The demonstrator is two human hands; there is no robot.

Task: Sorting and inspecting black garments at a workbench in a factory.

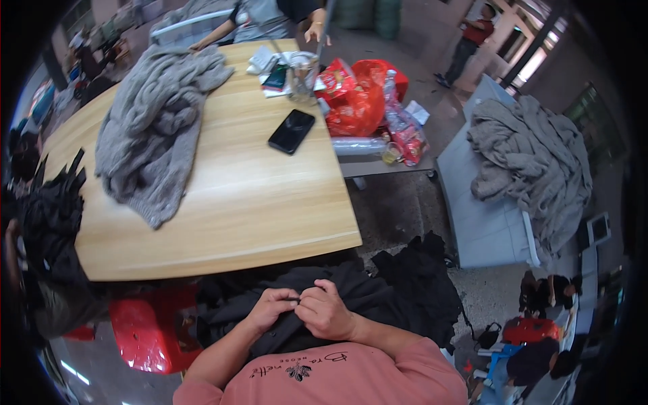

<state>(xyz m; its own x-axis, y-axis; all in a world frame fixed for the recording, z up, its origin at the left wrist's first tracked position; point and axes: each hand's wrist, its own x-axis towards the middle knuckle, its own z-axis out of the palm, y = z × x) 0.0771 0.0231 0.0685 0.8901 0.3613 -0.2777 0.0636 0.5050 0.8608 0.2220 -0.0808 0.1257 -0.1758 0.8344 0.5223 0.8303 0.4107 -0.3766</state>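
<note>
The left forearm rises obliquely from the lower edge, its wrist angled inward; the left hand (271,309) is closed in a pinch, thumb and index finger on a dark fold. The black cloth (364,287) lies across the lap, below the near edge of the bench (270,223). Just right of the left, the right hand (329,314) is closed on the same fold, fingers curled, one digit raised; its forearm slants down to the right.
</note>
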